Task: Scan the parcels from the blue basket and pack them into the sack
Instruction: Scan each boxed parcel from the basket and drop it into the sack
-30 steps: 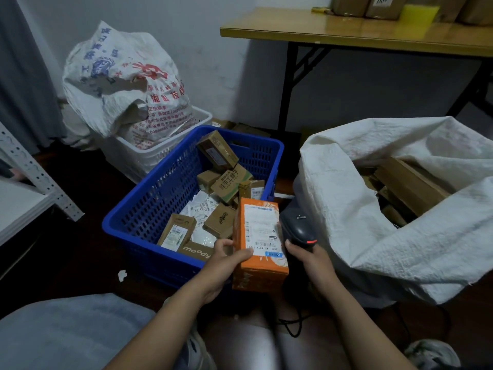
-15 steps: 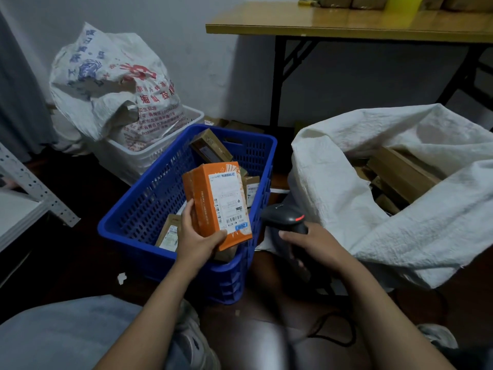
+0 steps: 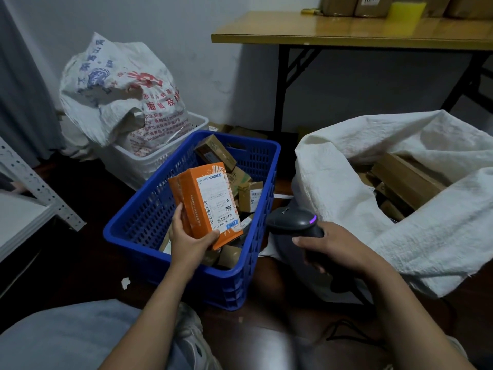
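Holding an orange box [image 3: 206,201] up over the blue basket [image 3: 149,228] with the left hand [image 3: 188,241], thumb laid across the lower front edge and fingers [image 3: 178,213] curled round the left side, so closed firmly on it. Tilting it back a little, with the white label [image 3: 217,198] facing up and toward the right, most likely to show the barcode to the scanner [image 3: 293,222]. Gripping low on the box, it seems on purpose, to leave the printed part uncovered.

Clasping the scanner handle in the right hand [image 3: 338,249], fingers [image 3: 302,240] wrapped closed around it. Pointing the scanner head to the left, toward the box, just beside the right wall of the basket. Showing a small purple light on top. Not touching the box: apart from it, near only.

Leaving the white sack [image 3: 426,236] open on the right, its mouth folded wide, with brown boxes [image 3: 405,180] already inside. Probably arranged so for dropping a scanned parcel in with one hand and without lifting the cloth.

Judging from the several small parcels [image 3: 249,196] lying in the basket, not near the end of the job. Appears to be the scanning step for this one box. Needs next to bring the barcode square in front of the scanner, then to carry the box across to the sack. Could fail to read if the label is tilted too steeply or if the thumb slides over the code.
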